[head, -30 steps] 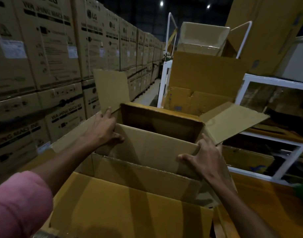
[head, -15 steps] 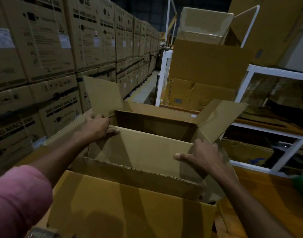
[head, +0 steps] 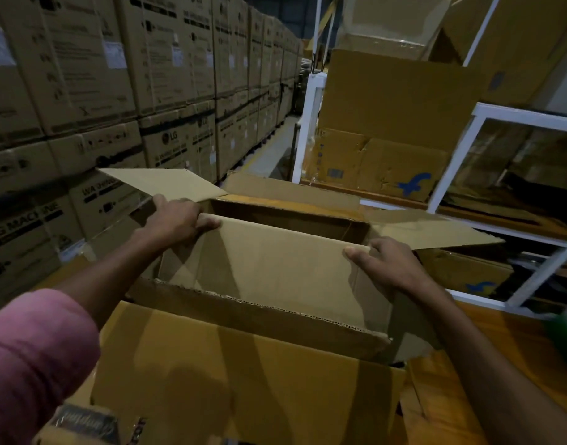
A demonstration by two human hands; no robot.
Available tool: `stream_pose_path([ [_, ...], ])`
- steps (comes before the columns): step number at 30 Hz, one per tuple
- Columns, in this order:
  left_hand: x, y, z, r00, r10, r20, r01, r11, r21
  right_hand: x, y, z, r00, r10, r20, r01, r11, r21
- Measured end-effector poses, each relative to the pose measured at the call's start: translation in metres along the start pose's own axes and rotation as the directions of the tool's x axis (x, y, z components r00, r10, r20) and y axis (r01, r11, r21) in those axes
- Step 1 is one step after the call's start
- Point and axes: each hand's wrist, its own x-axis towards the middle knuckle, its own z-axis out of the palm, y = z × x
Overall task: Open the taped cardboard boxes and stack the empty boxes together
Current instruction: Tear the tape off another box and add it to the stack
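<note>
While both side flaps now lie flatter than a second ago, the open box (head: pixel 275 271) (empty, nested in a larger box (head: pixel 243 380)) sits lower; left hand (head: pixel 176 220) and right hand (head: pixel 385 264) grip its near-wall corners; stacking nearly done.

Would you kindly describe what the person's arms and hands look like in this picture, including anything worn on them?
Both hands are bare, with no gloves, rings or watch visible. The left hand extends from a bare forearm, and higher up that arm is a rolled pink fabric sleeve, bunched near the elbow. The right hand also extends from a bare forearm, with no sleeve in view on that side.
</note>
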Motion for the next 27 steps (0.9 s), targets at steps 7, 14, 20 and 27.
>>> stream_pose_path([
  [7, 0.000, 0.010, -0.004, 1.000, 0.020, 0.004, -0.020, 1.000, -0.023, -0.002, 0.007, 0.004, 0.999, 0.029, -0.026, -0.023, 0.979, 0.202],
  [14, -0.005, 0.015, 0.003, 0.983, -0.077, 0.167, 0.093, 0.992, -0.090, -0.005, 0.009, 0.010, 0.997, 0.037, 0.062, -0.050, 0.975, 0.215],
  [20, -0.020, -0.004, 0.015, 0.928, -0.124, 0.351, 0.107, 0.992, 0.070, -0.003, 0.007, 0.030, 0.942, 0.125, 0.312, -0.164, 0.981, 0.100],
  [27, -0.042, -0.012, 0.030, 0.900, -0.237, 0.365, 0.170, 0.964, 0.205, -0.015, 0.005, 0.074, 0.872, 0.152, 0.465, -0.162, 0.987, -0.018],
])
